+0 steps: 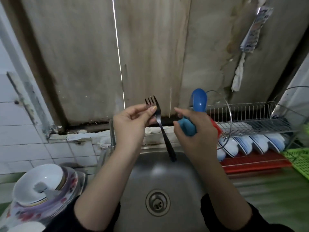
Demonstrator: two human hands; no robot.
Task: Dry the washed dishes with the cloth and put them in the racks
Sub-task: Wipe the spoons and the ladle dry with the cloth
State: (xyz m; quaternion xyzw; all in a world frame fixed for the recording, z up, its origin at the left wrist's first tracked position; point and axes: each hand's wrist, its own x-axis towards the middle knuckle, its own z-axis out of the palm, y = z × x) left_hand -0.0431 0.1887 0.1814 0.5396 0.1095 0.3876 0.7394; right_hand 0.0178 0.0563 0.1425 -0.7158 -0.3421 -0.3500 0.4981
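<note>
My left hand (132, 124) pinches a dark metal fork (160, 124) near its tines, which point up, while the handle hangs down over the steel sink (167, 174). My right hand (195, 131) grips a blue cloth (188, 127) together with a blue spoon (199, 100) whose bowl sticks up; a red piece (217, 128) shows behind that hand. A wire dish rack (260, 119) stands at the right with several white blue-rimmed bowls (250, 144) in its lower tier.
A stack of white and floral bowls and plates (43, 190) sits at the lower left. The tap (112, 133) rises behind my left wrist. A glass lid (225, 118) leans in the rack. A red tray (254, 163) and a green basket (299, 159) lie right.
</note>
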